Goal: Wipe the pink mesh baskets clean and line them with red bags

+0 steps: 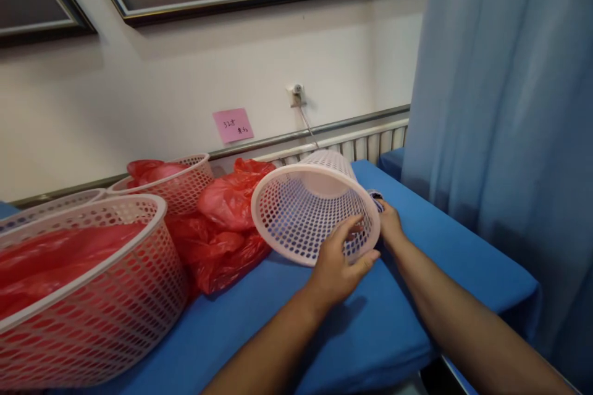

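A white perforated plastic basket (pixel 331 157) lies tipped on its side on the blue-covered table, its mouth turned towards me. My left hand (pixel 340 256) grips the near right part of its rim, fingers inside and thumb outside. Nothing shows inside this basket. My right hand (pixel 391 222) is just beyond the basket's right side, closed around a small dark-and-white patterned thing (pixel 376 199). The basket hides most of that thing and part of the fingers, so its kind is unclear.
On the left a large white basket (pixel 160 207) holds red plastic bags; more baskets (pixel 199 182) stand behind it. A red plastic bag (pixel 222 247) lies beside the tipped basket. A blue curtain (pixel 495 105) hangs at right. A radiator (pixel 370 145) and a pink note (pixel 233 125) are behind.
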A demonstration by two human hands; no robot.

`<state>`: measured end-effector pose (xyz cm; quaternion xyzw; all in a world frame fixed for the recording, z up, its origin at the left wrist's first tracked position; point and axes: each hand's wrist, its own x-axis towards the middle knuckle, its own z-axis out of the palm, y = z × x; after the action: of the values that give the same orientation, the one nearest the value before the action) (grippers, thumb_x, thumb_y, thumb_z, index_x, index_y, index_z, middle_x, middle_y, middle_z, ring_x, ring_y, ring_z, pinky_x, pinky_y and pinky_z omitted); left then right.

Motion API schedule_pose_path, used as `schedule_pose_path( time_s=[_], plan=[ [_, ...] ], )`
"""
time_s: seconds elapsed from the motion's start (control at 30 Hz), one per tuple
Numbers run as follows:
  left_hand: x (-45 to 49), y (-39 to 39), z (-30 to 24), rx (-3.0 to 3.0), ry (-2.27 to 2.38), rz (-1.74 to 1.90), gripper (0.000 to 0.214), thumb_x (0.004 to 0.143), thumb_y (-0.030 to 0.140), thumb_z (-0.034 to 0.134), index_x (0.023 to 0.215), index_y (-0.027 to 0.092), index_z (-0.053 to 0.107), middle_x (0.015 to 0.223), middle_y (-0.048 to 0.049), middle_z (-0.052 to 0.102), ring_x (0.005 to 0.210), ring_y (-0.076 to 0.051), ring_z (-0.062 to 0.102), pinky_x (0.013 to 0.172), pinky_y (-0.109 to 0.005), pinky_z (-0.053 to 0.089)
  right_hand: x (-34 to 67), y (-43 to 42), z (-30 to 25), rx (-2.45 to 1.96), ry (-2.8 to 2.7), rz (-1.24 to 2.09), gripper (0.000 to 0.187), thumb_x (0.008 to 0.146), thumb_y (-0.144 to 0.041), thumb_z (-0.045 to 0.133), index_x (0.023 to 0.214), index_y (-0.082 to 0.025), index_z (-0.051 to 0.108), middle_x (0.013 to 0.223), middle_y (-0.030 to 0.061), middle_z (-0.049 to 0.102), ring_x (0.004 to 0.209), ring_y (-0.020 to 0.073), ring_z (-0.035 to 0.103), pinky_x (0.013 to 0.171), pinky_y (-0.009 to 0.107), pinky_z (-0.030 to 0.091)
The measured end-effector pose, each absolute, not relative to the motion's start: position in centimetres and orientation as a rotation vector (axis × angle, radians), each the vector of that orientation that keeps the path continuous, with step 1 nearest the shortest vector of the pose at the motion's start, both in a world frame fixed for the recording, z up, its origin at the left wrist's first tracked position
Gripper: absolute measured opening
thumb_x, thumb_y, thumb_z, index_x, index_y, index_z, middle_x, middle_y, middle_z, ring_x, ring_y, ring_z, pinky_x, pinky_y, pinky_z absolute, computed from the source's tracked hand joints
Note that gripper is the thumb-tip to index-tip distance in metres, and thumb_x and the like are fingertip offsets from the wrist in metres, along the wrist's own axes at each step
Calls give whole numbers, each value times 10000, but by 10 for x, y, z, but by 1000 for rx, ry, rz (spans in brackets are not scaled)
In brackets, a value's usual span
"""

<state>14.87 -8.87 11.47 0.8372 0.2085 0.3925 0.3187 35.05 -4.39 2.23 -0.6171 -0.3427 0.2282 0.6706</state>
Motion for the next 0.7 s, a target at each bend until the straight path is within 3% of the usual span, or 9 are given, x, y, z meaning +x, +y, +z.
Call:
schedule_pose_path(
  time_s=[0.07,0.13,0.2,0.33,0.4,0.47,0.57,0.63,0.7],
  plan=[
    [121,-81,114,2431,723,1484,513,917,294,632,1412,295,495,1387,-123,599,1332,-308,569,1147,-560,465,350,-44,23,-1389,-710,555,377,649,-382,670,959,-178,736,843,49,752,771,247,684,767,384,560],
    [88,-62,112,2455,1064,1962,670,893,284,639,1500,279,355,1503,-166,458,1454,-355,429,1199,-633,370,347,-44,24,-1373,-695,580,396,651,-366,653,988,-177,739,828,39,757,732,234,682,720,362,555],
    [59,-37,107,2377,1366,2029,815,874,295,659,1564,253,227,1614,-205,296,1542,-383,265,1238,-647,291,341,-44,24,-1357,-703,593,418,624,-341,664,1005,-185,743,839,31,759,743,232,682,720,355,551],
    [29,-1,81,2092,1316,1715,750,940,248,538,1578,310,149,1413,-186,559,1227,-280,651,1014,-514,571,332,-44,22,-1347,-752,602,443,574,-318,704,997,-198,748,894,32,756,824,240,681,811,379,548],
    [24,3,71,2101,1358,1714,717,910,236,571,1551,280,252,1390,-192,575,1236,-293,641,1025,-524,559,330,-45,21,-1339,-789,622,433,576,-325,700,985,-194,750,901,36,754,829,236,680,830,386,546],
    [19,2,70,2195,1485,1853,746,840,241,657,1516,208,345,1484,-222,487,1409,-351,485,1160,-597,418,330,-46,20,-1334,-819,642,427,571,-325,696,972,-188,751,896,37,752,817,228,676,830,381,544],
    [7,2,81,2159,1635,2076,840,785,239,695,1530,126,325,1588,-247,356,1524,-372,300,1251,-597,251,330,-47,19,-1339,-835,656,434,546,-308,703,957,-181,756,871,36,752,799,224,673,818,370,542],
    [-1,6,88,1982,1645,2050,887,781,238,681,1557,110,269,1581,-248,380,1484,-344,385,1222,-535,333,330,-47,19,-1342,-832,658,447,544,-308,704,967,-175,758,861,37,754,800,227,676,809,368,545],
    [-8,11,91,1839,1620,1867,844,780,250,665,1539,118,319,1466,-224,531,1315,-312,576,1111,-469,470,330,-48,20,-1339,-812,649,461,553,-323,705,986,-172,757,886,42,761,818,231,682,806,367,549]
  ],
)
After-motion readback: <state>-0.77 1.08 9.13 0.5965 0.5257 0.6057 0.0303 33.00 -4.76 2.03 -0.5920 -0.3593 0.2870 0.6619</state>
